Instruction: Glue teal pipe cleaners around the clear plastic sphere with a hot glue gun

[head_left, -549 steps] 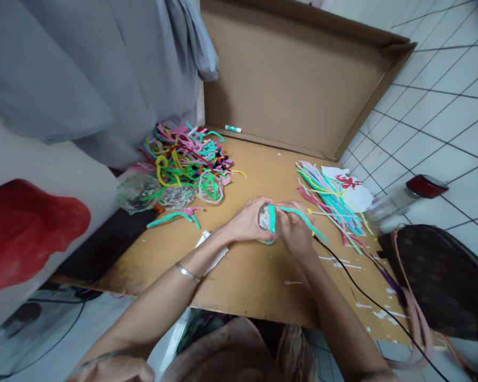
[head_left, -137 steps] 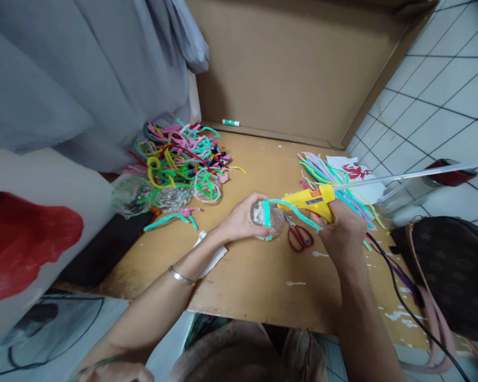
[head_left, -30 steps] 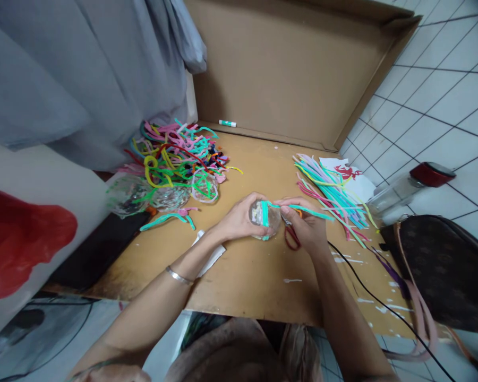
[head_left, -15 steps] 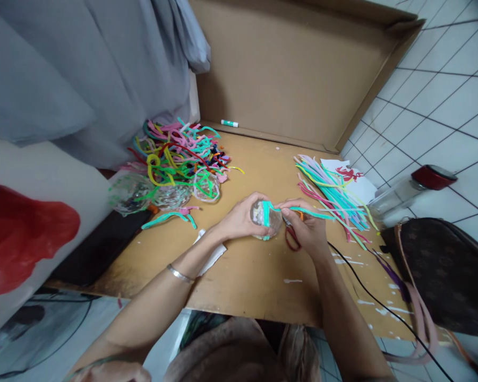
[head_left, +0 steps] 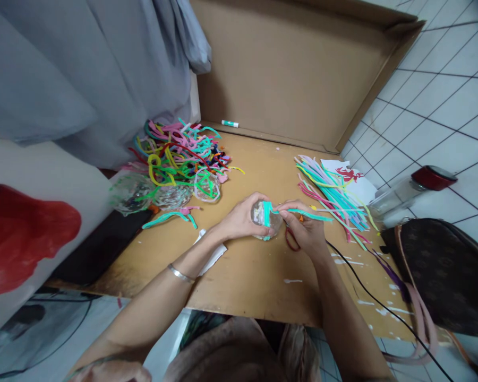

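Note:
My left hand (head_left: pixel 242 216) is wrapped round a clear, rounded plastic container (head_left: pixel 276 225) above the table. A turquoise pipe cleaner (head_left: pixel 310 214) runs in a band across the container and stretches off to the right. Close beside the container, my right hand (head_left: pixel 300 220) pinches that pipe cleaner between thumb and fingers, its loose end sticking out past the knuckles. Red-handled scissors (head_left: pixel 291 240) lie under my right hand, their blades mostly hidden. What is inside the container is too small to make out.
Pipe cleaners lie in a tangled heap (head_left: pixel 179 151) at back left and a straight bundle (head_left: pixel 330 185) at right. Several clear rounded containers (head_left: pixel 171 196) sit by the heap. A glue stick (head_left: pixel 230 123), bottle (head_left: pixel 414 185), brown bag (head_left: pixel 442 276) and black cable (head_left: pixel 366 286) surround the table.
My right hand has shifted slightly left along the pipe cleaner, closer to the container. My left hand and the container look almost unmoved.

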Action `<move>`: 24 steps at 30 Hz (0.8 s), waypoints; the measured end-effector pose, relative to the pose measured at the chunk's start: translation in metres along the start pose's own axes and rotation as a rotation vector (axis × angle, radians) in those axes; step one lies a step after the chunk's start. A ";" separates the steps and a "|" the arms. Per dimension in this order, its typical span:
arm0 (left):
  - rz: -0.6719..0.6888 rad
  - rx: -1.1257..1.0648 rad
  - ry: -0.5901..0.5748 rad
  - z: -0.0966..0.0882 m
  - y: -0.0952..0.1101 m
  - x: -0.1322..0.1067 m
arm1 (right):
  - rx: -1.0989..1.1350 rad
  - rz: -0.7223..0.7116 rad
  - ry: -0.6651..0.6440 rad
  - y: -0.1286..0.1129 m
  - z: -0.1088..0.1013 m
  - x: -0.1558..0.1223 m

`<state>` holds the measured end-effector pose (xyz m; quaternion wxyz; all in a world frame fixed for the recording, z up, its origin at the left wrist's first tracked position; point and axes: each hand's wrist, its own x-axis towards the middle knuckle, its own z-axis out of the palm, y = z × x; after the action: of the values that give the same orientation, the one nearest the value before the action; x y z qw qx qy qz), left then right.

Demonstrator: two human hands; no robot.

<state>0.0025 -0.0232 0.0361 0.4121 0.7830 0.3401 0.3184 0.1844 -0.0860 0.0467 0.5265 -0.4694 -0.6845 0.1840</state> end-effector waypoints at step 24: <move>-0.008 0.008 0.001 0.000 0.001 -0.001 | 0.006 0.007 -0.037 0.003 0.001 -0.001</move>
<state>0.0023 -0.0243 0.0362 0.4101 0.7830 0.3448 0.3160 0.1851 -0.0855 0.0439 0.5145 -0.4668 -0.6918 0.1967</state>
